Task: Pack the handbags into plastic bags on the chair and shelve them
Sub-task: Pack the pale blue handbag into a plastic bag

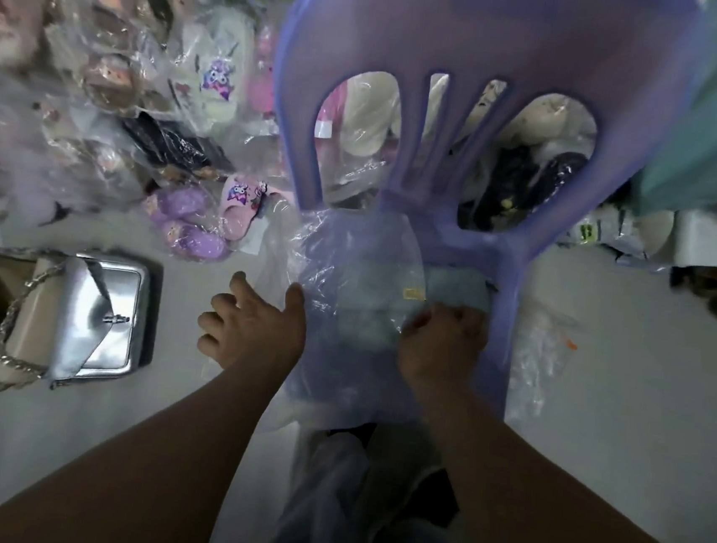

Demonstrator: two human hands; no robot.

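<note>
**Plastic on the chair, handbag on the floor**

I see the purple chair [480, 33] ahead, with clear plastic bags [357, 262] lying on its seat. A silver handbag [102, 316] sits on the floor [621, 384] to the left, well apart from the chair. Of my hands, the right hand [441, 345] pinches the plastic and the left hand [255, 327] lies spread and loose at its left edge.

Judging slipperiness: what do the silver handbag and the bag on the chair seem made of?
Silver handbag: probably glossy metallic faux leather, judging by mirror-like highlights. Clear bag: thin plastic film, crinkled and glinting, purple chair showing through.
</note>
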